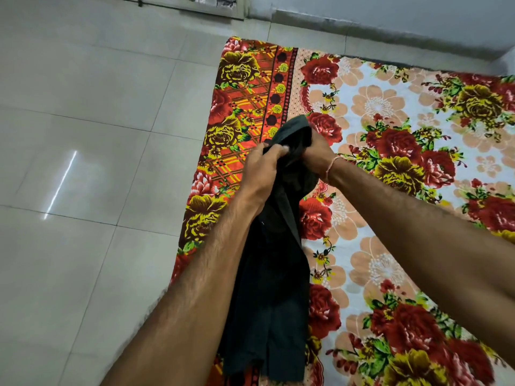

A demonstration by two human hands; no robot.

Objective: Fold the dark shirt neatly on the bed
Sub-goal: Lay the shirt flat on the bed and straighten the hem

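Two hands are meeting at the upper end of the shirt (274, 263), holding it up above the bed (390, 190). Left hand (260, 169): its grip is clenched on a bunch of the dark cloth, with the fingers (274, 150) curling over the top of the bunch. Right hand (317, 153): it is grasping the same end of the shirt from the other side, its fingers lying hidden in the cloth, so that both hands are touching or nearly touching across the gathered fabric. A thin thread band (331, 165) is circling the right wrist.

From the two grips the shirt is hanging down toward the viewer as one long, crumpled column between the forearms, with vertical creases running along its length and its lower hem reaching the bottom edge of the view. It is hanging over the left border of the bed, where the sheet (239, 107) is showing an orange and yellow lattice with large flowers; farther right the sheet is turning white with red, peach and yellow blooms.

Beside the bed on the left, the floor (83, 135) of pale glossy tiles is reflecting a streak of light. Beyond the bed's far edge a light wall (390, 12) is running across the upper part of the view.
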